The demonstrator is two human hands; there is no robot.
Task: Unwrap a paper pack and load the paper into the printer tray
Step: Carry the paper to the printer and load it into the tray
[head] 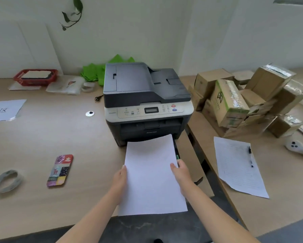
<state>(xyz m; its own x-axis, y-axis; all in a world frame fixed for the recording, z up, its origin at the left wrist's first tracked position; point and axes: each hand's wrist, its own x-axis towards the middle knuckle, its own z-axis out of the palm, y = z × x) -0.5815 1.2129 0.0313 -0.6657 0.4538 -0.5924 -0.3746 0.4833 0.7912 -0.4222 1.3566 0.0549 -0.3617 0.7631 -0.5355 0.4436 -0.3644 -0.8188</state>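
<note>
A dark grey and beige printer point(147, 100) stands on the wooden desk point(50, 134). A stack of white paper point(151, 178) lies in front of it, its far edge at the printer's lower opening. My left hand point(120, 179) grips the stack's left edge, thumb on top. My right hand point(181, 174) grips the right edge near the far end. A sliver of the dark tray point(176, 151) with a green guide shows beside the paper's right edge; the rest of the tray is hidden under the sheets. No wrapper is visible on the paper.
A phone point(60, 171) and a tape roll point(6, 180) lie at left. A red basket point(35, 77) and green paper point(98, 71) sit at the back. Cardboard boxes point(234, 100), a written sheet point(238, 165) with a pen point(250, 156) and a white controller point(298, 148) are on the right desk.
</note>
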